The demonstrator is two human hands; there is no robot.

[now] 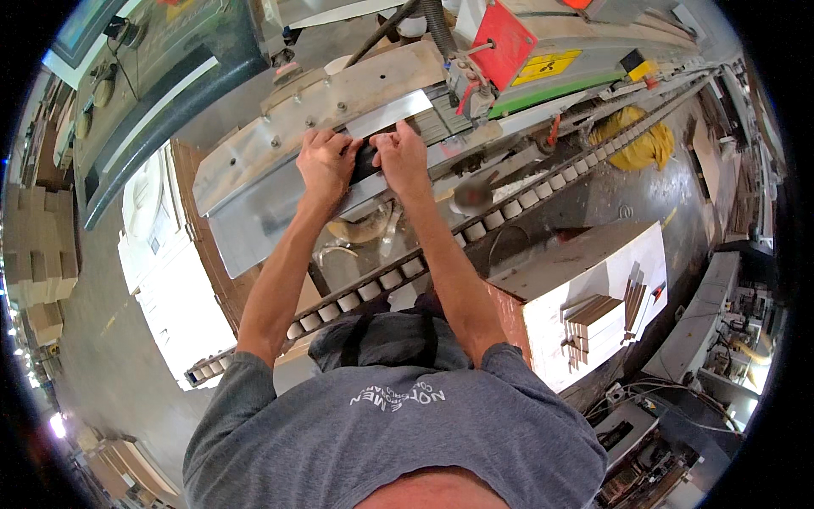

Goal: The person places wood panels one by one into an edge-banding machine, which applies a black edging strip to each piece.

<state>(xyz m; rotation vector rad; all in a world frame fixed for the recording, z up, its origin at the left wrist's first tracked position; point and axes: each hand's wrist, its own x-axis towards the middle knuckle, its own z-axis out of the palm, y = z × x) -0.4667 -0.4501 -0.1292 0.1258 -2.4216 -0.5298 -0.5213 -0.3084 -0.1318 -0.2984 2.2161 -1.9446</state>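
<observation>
My left hand (326,168) is closed, its thumb and fingers curled together over the metal bed of a machine. Close beside it my right hand (401,159) is also closed in a pinch. A dark flat piece (365,163) lies between the two hands, touching or nearly touching the fingertips. What the fingers grip is too small and partly hidden to make out. Just beyond the hands lies a pale, shiny flat strip (392,114) on the bed. A smooth metal plate (250,222) extends to the left of my left hand.
A roller rail (390,278) runs between my body and the bed. A red guard plate (502,44) stands at the far right of the hands. White-topped boxes stand left (165,246) and right (606,297), the right one bearing brown strips. A yellow bag (636,140) lies beyond.
</observation>
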